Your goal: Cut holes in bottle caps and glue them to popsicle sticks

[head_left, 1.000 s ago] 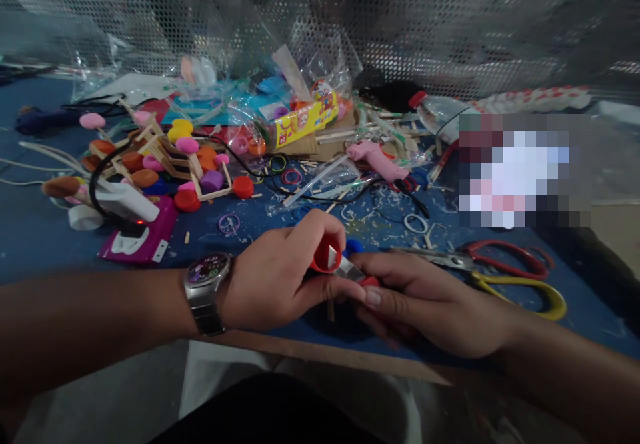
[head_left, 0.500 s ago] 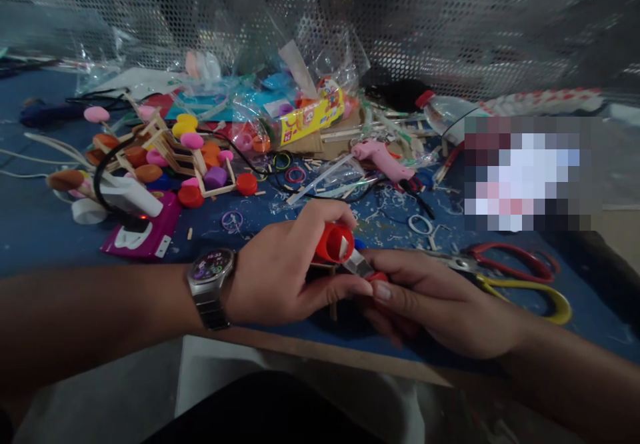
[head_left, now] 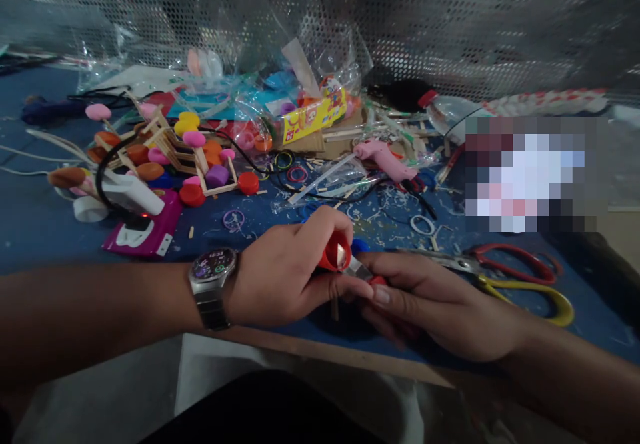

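Between the fingers and thumb of my left hand (head_left: pixel 287 271), which has a watch (head_left: pixel 214 267) at its wrist, sits a red bottle cap (head_left: pixel 332 257) with its opening turned toward me. My right hand (head_left: pixel 440 301) grips a red-handled utility knife (head_left: pixel 361 271). Its metal blade passes through the cap's wall, and the tip shows inside. My left thumb rests against my right thumb by the blade's base. Behind the cap a blue cap (head_left: pixel 360 247) is partly hidden. A thin wooden stick end (head_left: pixel 335 307) shows beneath my left hand.
Scissors (head_left: pixel 520 277) with red and yellow handles lie right of my right hand. A pink glue gun (head_left: pixel 386 161) lies behind. Stick frames with coloured caps (head_left: pixel 175 157) and a purple power strip (head_left: pixel 145 231) are at left. A plastic bottle (head_left: pixel 453 114) lies at back right.
The red cap has tilted and dropped slightly, with my left fingers curled further over it. More of the blue cap shows behind. The knife has hardly moved.
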Demonstrator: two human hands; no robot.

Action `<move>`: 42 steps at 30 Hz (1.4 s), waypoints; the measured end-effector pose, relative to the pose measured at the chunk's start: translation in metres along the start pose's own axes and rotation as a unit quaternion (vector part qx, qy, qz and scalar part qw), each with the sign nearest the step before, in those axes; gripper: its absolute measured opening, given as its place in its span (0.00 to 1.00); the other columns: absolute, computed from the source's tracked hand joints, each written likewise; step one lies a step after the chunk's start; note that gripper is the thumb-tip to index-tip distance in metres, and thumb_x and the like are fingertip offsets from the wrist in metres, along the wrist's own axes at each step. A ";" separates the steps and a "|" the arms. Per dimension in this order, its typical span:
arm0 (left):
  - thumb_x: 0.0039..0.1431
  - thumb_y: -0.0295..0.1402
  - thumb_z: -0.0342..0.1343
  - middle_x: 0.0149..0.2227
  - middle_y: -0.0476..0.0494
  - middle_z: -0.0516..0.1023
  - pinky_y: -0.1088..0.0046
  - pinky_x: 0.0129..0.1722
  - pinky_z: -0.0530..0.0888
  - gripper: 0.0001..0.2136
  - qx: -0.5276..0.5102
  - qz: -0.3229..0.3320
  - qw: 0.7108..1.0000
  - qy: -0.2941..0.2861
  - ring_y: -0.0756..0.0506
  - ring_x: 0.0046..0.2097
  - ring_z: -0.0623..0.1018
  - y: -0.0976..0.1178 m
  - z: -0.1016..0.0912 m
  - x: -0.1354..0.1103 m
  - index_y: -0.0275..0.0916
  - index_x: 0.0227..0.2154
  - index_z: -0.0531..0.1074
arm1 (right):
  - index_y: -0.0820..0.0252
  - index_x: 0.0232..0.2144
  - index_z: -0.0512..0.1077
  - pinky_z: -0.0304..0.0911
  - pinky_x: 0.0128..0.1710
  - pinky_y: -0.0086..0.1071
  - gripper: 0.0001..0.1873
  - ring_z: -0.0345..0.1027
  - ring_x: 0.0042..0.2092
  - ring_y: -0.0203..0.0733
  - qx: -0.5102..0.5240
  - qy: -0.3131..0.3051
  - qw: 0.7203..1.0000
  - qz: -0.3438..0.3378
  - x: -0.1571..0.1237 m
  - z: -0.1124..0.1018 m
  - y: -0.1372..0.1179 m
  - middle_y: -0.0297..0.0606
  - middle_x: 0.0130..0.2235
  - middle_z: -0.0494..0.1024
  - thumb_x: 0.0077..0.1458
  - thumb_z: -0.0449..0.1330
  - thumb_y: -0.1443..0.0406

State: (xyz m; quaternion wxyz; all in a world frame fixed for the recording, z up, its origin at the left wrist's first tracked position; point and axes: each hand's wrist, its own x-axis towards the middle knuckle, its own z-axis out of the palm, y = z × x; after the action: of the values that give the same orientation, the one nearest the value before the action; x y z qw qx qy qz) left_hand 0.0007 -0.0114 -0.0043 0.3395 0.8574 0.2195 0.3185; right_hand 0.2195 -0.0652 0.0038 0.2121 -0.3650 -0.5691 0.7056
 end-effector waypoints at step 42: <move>0.66 0.50 0.55 0.25 0.55 0.73 0.75 0.25 0.64 0.17 0.063 -0.004 0.998 -0.004 0.51 0.23 0.72 0.004 -0.001 0.000 0.40 0.38 0.63 | 0.62 0.36 0.69 0.52 0.20 0.22 0.20 0.57 0.23 0.28 -0.003 -0.001 1.000 -0.002 0.000 -0.001 0.003 0.29 0.25 0.67 0.68 0.56 0.50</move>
State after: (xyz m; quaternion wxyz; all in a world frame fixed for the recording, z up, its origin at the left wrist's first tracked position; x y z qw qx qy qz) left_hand 0.0004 -0.0132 -0.0006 0.2872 0.8774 0.2416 0.2990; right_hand 0.2207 -0.0650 0.0003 0.2118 -0.3638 -0.5723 0.7037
